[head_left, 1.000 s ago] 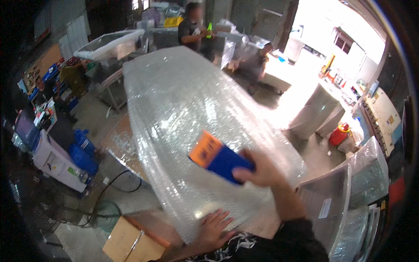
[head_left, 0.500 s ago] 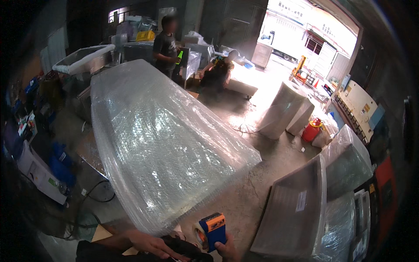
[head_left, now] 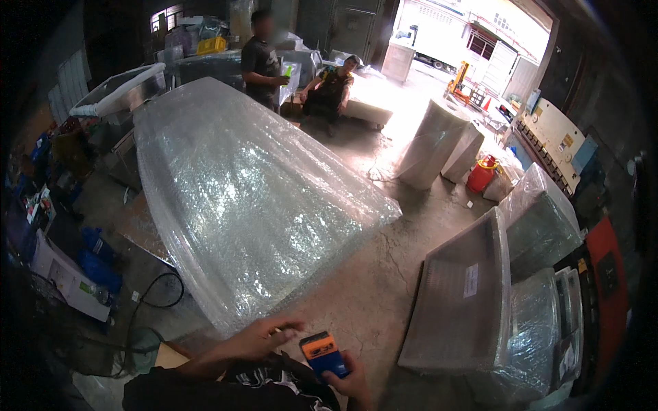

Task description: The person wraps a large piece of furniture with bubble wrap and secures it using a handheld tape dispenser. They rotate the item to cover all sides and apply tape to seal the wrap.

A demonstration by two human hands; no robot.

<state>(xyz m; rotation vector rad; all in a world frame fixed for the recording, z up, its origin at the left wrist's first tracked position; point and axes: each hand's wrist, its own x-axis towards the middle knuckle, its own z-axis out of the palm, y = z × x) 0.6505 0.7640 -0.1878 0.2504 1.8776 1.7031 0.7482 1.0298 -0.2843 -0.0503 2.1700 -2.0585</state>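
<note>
My right hand (head_left: 350, 378) grips a blue and orange tape dispenser (head_left: 322, 355), held low in front of me; the roll of tape hardly shows from this side. Just left of it, my left hand (head_left: 269, 334) is open, its fingers stretched toward the dispenser and the thumb apart from them. Beyond both hands lies a large, long panel-shaped thing wrapped in bubble wrap (head_left: 253, 205). Its near lower edge runs close behind my left hand. I cannot tell whether that hand touches the wrap.
Wrapped panels (head_left: 456, 301) lean at the right. Farther off stand a big upright roll of wrap (head_left: 433, 147) and a red gas cylinder (head_left: 482, 174). A person stands (head_left: 260, 68) beyond the wrapped thing; another sits (head_left: 331, 89) beside them. A black hose (head_left: 164, 296) loops on the floor at left.
My left hand has risen and moved right, toward the dispenser. The dispenser has turned, hiding its tape roll. The seated person has straightened up, and the whole view has shifted slightly.
</note>
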